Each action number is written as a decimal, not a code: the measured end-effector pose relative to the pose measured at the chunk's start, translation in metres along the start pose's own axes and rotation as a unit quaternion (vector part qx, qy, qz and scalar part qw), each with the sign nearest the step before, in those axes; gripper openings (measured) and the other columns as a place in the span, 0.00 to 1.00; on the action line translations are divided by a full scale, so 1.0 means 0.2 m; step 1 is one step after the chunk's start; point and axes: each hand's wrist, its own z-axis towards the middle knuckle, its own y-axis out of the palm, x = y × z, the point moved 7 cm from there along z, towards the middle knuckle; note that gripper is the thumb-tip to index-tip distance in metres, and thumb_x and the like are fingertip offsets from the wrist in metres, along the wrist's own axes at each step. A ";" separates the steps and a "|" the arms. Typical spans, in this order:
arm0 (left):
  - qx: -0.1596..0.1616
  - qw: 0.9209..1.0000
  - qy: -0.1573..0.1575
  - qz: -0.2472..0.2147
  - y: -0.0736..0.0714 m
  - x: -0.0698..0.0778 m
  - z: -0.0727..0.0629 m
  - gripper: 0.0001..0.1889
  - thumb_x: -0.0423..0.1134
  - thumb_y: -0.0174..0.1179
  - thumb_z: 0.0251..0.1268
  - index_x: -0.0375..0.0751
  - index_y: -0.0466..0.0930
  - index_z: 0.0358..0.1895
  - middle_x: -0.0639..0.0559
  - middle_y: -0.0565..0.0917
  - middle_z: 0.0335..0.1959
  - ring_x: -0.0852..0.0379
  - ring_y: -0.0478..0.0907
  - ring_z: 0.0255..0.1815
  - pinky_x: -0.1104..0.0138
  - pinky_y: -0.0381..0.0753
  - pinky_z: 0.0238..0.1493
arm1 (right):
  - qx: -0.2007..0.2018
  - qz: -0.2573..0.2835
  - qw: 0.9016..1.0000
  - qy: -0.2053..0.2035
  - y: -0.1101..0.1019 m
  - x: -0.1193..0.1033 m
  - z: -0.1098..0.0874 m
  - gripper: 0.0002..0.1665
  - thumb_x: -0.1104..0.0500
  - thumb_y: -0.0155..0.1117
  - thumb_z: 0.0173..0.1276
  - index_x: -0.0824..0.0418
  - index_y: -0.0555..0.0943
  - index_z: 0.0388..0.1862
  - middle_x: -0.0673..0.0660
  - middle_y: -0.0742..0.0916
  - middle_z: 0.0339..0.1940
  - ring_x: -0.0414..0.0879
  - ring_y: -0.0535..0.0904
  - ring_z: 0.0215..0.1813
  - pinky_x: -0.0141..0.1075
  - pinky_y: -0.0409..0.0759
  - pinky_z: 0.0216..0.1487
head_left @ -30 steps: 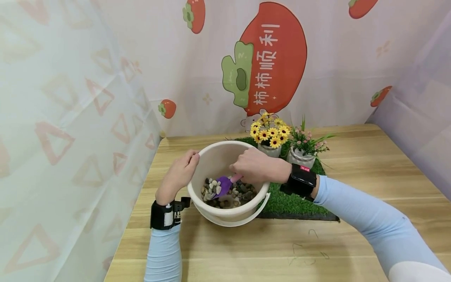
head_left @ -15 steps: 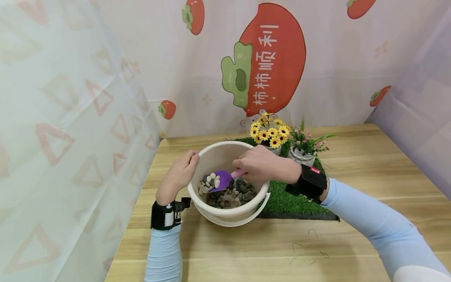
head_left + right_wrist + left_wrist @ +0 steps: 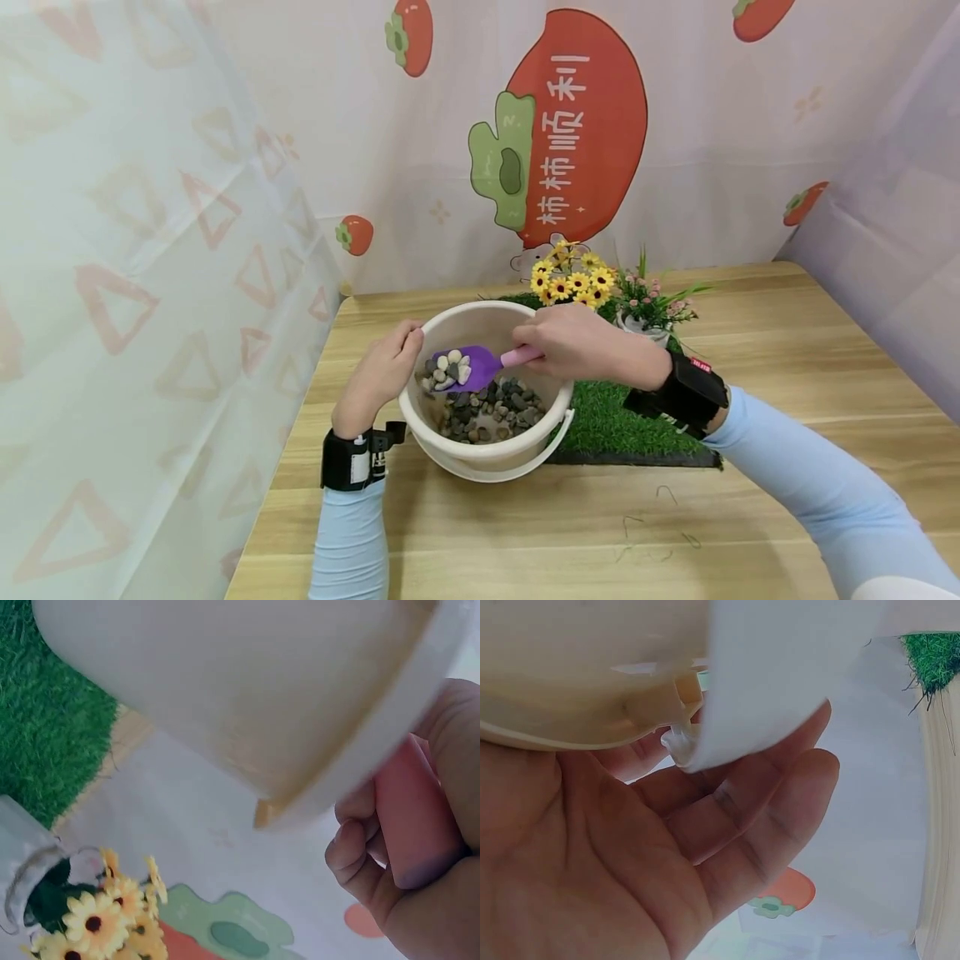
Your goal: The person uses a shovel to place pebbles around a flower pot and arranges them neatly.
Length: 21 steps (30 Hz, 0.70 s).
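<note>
My right hand [image 3: 573,337] grips the pink handle [image 3: 417,817] of a small purple shovel [image 3: 480,368]. On the shovel's blade lies a heap of pale and grey pebbles [image 3: 453,367], held up inside a cream bucket [image 3: 410,408]. More dark pebbles [image 3: 495,404] cover part of the bucket's bottom below the blade. At the bucket's left side, my left hand [image 3: 382,371] holds the rim, thumb on top. From the left wrist view, that hand's fingers [image 3: 735,825] curl under the rim on the outside.
Behind the bucket, yellow flowers [image 3: 573,279] and a pot of pink flowers [image 3: 651,304] stand on a green turf mat [image 3: 622,425]. The bucket's handle [image 3: 517,473] hangs down in front. Thin loose strands lie on the wooden table [image 3: 570,533].
My right hand has drawn the shovel up and a little to the right, raising its load of pebbles off the others. The left hand stays at the rim.
</note>
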 end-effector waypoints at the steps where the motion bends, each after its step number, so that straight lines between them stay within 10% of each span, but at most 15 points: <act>1: -0.002 1.000 -0.001 -0.002 0.00 0.00 0.00 0.24 0.56 0.32 0.80 0.48 0.71 0.62 0.41 0.81 0.51 0.47 0.82 0.44 0.59 0.83 0.37 | -0.001 0.004 1.000 0.005 -0.01 0.01 -0.01 0.16 0.53 0.72 0.62 0.52 0.73 0.25 0.46 0.70 0.19 0.39 0.64 0.25 0.32 0.61 0.30; 21: -0.003 1.000 -0.004 -0.005 0.00 0.00 0.00 0.23 0.55 0.34 0.80 0.47 0.71 0.60 0.41 0.83 0.46 0.48 0.84 0.41 0.61 0.83 0.35 | -0.002 -0.013 0.997 0.079 -0.29 0.11 -0.18 0.08 0.55 0.75 0.59 0.49 0.81 0.29 0.44 0.77 0.21 0.36 0.67 0.24 0.32 0.66 0.28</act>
